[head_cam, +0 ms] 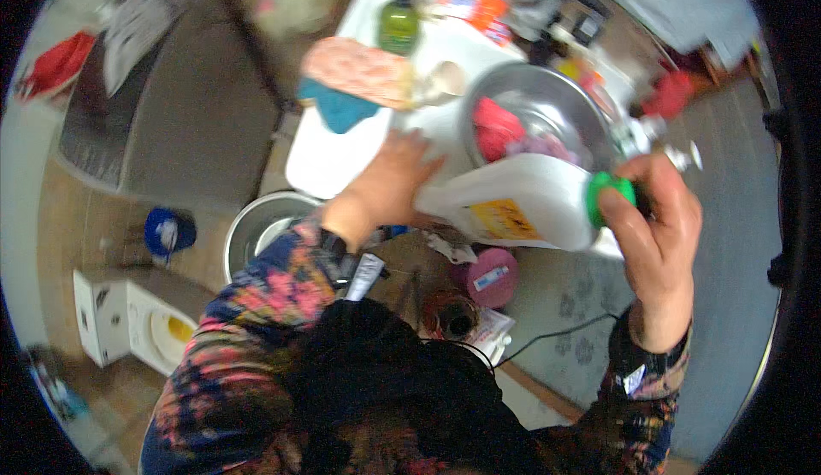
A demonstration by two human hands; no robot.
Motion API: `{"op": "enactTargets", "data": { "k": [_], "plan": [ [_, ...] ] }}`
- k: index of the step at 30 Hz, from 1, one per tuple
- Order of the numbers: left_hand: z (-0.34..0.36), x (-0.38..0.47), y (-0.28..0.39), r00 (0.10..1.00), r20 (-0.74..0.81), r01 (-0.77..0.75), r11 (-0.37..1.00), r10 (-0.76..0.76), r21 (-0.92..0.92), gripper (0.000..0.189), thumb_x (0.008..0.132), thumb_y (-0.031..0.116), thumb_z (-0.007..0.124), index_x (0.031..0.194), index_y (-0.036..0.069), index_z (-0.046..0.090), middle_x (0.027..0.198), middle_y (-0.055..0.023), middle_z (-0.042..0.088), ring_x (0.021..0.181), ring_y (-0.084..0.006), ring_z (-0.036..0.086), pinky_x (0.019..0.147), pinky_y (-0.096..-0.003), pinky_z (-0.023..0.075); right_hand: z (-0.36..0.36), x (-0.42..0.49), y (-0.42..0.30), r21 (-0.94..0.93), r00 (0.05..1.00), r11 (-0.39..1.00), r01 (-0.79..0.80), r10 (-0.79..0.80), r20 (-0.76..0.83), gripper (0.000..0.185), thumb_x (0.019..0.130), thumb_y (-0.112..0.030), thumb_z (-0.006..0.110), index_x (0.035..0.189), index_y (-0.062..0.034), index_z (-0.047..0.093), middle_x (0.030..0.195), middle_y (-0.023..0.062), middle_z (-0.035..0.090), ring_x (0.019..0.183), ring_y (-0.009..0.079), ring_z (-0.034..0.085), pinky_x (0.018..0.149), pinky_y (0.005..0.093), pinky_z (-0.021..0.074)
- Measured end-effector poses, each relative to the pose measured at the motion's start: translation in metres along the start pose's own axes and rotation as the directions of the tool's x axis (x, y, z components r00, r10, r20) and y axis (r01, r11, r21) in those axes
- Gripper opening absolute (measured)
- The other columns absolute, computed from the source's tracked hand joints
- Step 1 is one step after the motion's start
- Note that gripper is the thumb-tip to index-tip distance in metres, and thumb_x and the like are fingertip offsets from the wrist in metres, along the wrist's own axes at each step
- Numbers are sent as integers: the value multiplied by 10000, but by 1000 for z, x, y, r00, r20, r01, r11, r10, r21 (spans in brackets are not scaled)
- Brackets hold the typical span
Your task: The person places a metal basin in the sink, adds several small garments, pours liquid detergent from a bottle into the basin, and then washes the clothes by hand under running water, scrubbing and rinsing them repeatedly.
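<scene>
My right hand [664, 231] has its thumb and fingers around the green cap [609, 199] of a white plastic bottle [545, 186]. The bottle lies almost level, with an orange-yellow label on its side. At its base end is my left hand [388, 180], blurred, its fingers spread over the white table. Part of that hand is hidden behind the bottle, so whether it grips the base is unclear. Just beyond the bottle stands a steel basin [539, 74] holding a red cloth [494, 129] and a pale purple one [542, 145].
A peach patterned cloth [356, 68] and a teal cloth [340, 106] lie on the white table [337, 157], near a green bottle [399, 26]. Below are a metal pot [240, 244], a pink round container [492, 277] and a dark cable [558, 332]. A grey sofa [205, 103] stands left.
</scene>
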State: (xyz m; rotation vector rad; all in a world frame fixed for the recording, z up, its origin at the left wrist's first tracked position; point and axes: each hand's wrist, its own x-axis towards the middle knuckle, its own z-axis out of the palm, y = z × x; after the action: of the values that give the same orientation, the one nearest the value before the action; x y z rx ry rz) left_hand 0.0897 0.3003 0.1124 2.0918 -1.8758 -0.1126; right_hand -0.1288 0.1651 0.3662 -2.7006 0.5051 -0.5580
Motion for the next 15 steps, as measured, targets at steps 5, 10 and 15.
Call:
{"op": "enactTargets", "data": {
  "k": [5, 10, 15],
  "plan": [
    [9, -3, -2, 984, -174, -52, 991, 30, -121, 996, 544, 537, 835, 1345, 36, 520, 1294, -193, 563, 1285, -415, 466, 1123, -615, 272, 10, 4, 1, 121, 985, 979, -165, 158, 63, 131, 911, -99, 651, 953, 4, 582, 895, 53, 590, 802, 125, 527, 716, 261, 439],
    [12, -12, -6, 959, -284, -94, 970, 27, -225, 984, 442, 651, 841, 1152, 25, 571, 1138, -151, 607, 1193, -336, 527, 1063, -555, 339, 7, 0, 38, -44, 986, 999, 0, 7, 166, 185, 1014, -176, 550, 1087, -5, 541, 962, 22, 529, 878, 104, 461, 774, 233, 376],
    [8, -21, -5, 902, -430, -173, 940, 31, -295, 986, 407, 692, 830, 1114, 49, 587, 1047, -126, 614, 1065, -321, 578, 989, -489, 400, 15, 2, 68, 10, 998, 998, 60, -60, 23, 283, 1029, -185, 554, 1214, 29, 543, 1167, 77, 559, 1071, 165, 506, 960, 283, 388]
  ]
}}
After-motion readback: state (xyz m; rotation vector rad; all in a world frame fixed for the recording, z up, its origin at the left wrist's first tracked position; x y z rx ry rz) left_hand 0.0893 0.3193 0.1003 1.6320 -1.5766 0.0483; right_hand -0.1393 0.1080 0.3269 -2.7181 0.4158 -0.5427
